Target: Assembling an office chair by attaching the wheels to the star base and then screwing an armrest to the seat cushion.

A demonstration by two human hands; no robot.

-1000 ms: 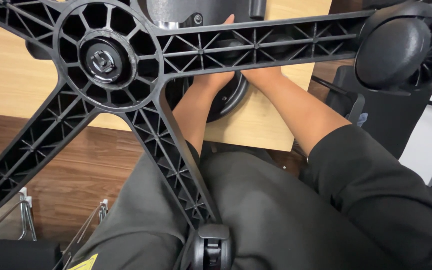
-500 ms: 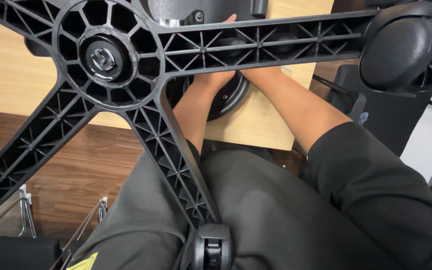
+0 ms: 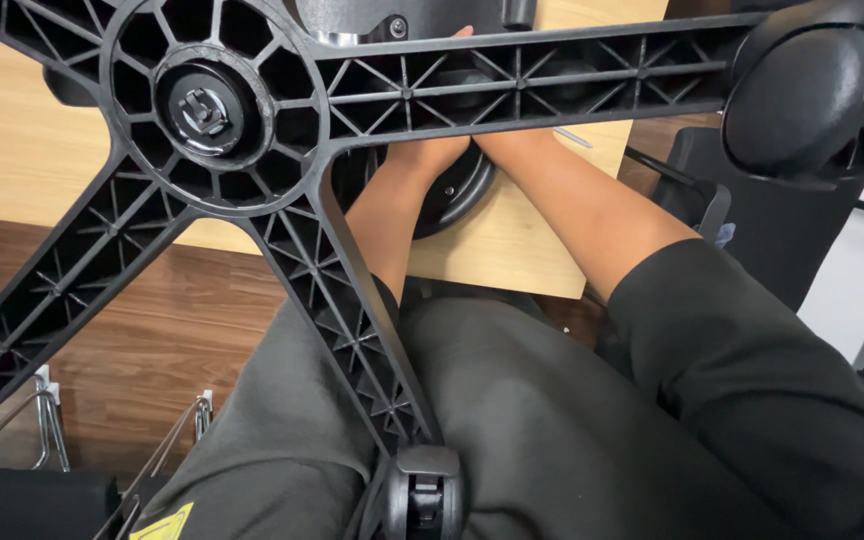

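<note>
Light wooden tabletop (image 3: pixel 32 150) above brown plank floor (image 3: pixel 152 340).

Light: bright, even, indoor.
Shadow: soft under the black ribbed plastic chair base (image 3: pixel 252 130).
Focus: sharp; slight stretch toward 3 o'clock.

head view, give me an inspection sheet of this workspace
surface: light wooden table, bare where it shows
job's things: black five-arm chair base held upside down across the view; black castor under both hands; castors at two arm ends
clutter: nothing seen
hands: left hand and right hand on the black castor, mostly hidden behind a base arm
cables: nothing seen
surroundings: dark wood floor, metal frame legs, black chair
</note>
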